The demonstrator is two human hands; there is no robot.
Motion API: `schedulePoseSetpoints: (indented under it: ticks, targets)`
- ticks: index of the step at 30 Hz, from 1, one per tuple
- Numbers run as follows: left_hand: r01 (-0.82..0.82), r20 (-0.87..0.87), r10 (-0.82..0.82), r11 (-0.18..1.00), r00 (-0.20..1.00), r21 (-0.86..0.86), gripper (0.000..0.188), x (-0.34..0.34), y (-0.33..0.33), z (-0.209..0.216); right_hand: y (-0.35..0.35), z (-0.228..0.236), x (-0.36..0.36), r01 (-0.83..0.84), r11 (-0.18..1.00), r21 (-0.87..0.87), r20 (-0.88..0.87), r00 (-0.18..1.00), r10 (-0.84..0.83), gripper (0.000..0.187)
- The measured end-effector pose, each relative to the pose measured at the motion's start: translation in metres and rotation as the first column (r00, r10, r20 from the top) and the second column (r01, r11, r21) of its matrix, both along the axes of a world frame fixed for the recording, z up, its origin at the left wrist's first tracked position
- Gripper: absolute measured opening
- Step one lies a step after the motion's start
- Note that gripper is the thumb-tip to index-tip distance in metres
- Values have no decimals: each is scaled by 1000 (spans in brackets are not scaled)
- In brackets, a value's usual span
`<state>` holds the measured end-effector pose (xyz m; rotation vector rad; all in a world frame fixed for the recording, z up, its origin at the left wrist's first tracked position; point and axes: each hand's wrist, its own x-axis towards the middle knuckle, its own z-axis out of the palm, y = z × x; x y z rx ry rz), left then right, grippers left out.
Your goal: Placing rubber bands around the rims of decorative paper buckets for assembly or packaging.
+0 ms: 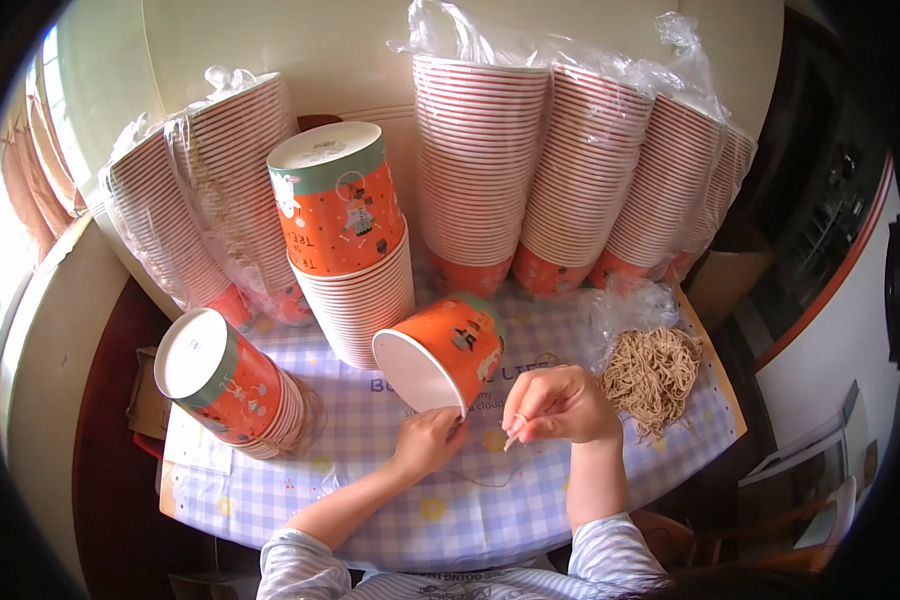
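On the blue-checked worktop [255, 495], the left grip [431, 442] pinches an orange paper bucket [460, 345], right grip [562, 405] tan string [511, 441], only one bucket stack [238, 390] apparently strung.

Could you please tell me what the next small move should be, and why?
Probably to bring the cord in the right hand to the rim of the tilted cup: the left hand holds that rim, the cord is pinched nearby, and similar cords seem to be at the shortest stack.
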<state>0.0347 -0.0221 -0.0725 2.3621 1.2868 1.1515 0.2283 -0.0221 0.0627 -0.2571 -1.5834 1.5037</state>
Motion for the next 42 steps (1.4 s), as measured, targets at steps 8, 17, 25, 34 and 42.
schedulePoseSetpoints:
  ticks: [8,17,25,34,42]
  targets:
    - [41,332,34,975,943,-219,11,-15,-22,58,3,-13,-18,94,987,-126,127,989,-78,11]
    - [343,632,55,802,773,-490,11,-29,-19,72,7,-17,-36,289,955,59,370,882,-290,11]
    - [355,641,35,808,767,-470,11,-28,-19,69,6,-15,-40,318,905,282,453,787,-418,12]
    - [368,668,37,812,743,-454,14,-27,-20,68,4,-14,-42,315,910,268,455,791,-408,12]
    - [350,626,1,829,780,-437,10,-25,-25,76,3,-14,-43,303,887,348,476,758,-446,14]
